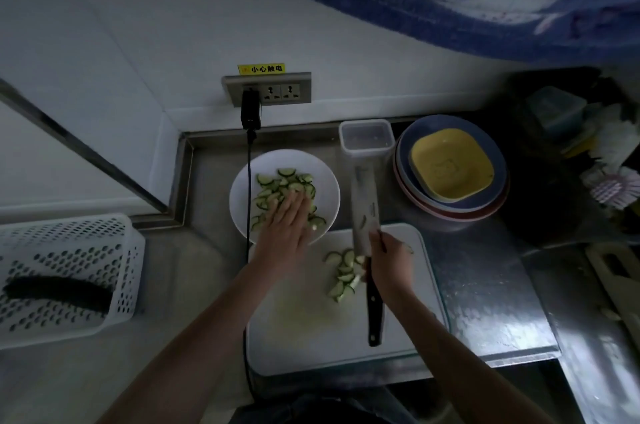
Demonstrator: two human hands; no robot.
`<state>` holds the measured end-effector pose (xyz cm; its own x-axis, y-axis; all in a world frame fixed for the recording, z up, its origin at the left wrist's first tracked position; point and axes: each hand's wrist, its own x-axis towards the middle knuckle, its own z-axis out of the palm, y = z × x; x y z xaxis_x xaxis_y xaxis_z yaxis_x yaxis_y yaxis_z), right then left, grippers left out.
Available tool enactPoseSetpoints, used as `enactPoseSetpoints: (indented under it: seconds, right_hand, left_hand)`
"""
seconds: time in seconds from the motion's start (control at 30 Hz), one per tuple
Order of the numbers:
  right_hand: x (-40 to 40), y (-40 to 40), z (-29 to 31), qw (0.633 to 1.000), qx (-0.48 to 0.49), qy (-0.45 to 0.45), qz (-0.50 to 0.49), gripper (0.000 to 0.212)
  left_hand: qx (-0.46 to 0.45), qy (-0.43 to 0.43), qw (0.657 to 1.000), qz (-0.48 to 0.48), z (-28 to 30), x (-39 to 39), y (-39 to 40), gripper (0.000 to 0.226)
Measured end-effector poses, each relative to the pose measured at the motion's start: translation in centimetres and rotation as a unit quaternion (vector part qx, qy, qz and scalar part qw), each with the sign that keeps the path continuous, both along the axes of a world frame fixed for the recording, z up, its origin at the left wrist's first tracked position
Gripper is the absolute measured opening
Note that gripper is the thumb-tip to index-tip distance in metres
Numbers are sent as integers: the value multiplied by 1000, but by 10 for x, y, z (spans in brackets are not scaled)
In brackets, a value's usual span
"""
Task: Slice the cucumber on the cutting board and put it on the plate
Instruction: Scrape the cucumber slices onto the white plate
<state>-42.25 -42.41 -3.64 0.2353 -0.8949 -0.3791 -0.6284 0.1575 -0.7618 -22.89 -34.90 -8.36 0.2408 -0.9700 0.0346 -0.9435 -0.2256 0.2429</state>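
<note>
Board: cutting board [311,337] lay white on the steel counter, your landmark.
Plate: white plate [242,201] touched the board's far-left corner, heaped with cucumber slices [277,184].
Knife: cleaver [363,212] reached from the board's far edge, your right hand [389,264] closed on it.
Left hand: your left hand [287,219] lay flat, fingers spread, over the plate's slices.
Leftovers: remaining slices [343,276] sat mid-board, just beside the knife's handle.

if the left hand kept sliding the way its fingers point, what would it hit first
The left hand lies flat over the cucumber slices on the white plate, fingers pointing toward the wall. Going on, it would likely push through those slices first, then meet the plate's far rim.
</note>
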Motion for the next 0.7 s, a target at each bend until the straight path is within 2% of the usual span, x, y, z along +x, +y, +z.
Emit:
enactPoseSetpoints:
  seconds: [0.1, 0.2, 0.37, 0.47, 0.7]
  right_hand:
    - [-35, 9, 0, 1000, 7, 1, -23, 33]
    - [-55, 12, -4, 999, -7, 53, 5, 36]
    - [-56, 5, -16, 986, -40, 154, 39, 36]
    - [-57, 2, -24, 988, -11, 146, 40, 38]
    - [-79, 22, -23, 992, 19, 114, 55, 37]
  left_hand:
    - [-21, 29, 996, -81, -6, -32, 20, 69]
    - [18, -16, 986, -166, -23, -63, 44, 88]
    - [108, 25, 992, -56, -32, -73, 56, 96]
    - [101, 57, 993, -23, -29, -69, 53, 88]
    - [56, 40, 997, 17, -36, -82, 46, 70]
